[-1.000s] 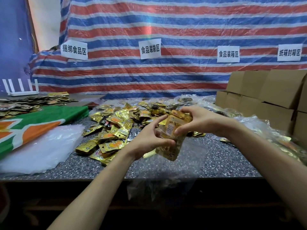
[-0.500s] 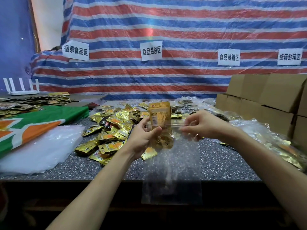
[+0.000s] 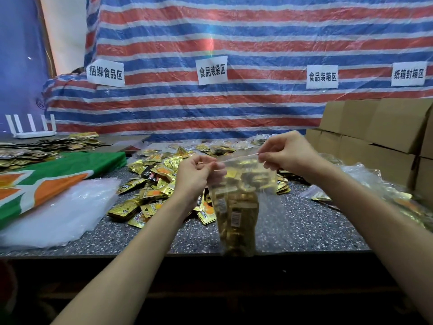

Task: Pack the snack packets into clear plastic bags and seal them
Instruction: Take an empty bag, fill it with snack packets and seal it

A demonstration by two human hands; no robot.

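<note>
"So, where's that bag at?"

"Loaded, not sealed. My left hand and right hand are apart, each pinching one end of the mouth of the clear plastic bag. It hangs above the front edge of the counter, with gold snack packets sunk to its bottom."

"And what's left?"

"Pressing the strip closed, I'd say. After that, plenty: a loose pile of packets covers the counter's middle, and empty bags lie toward its left edge. The heaped plastic at the right edge may be finished bags; I can't tell."
</note>
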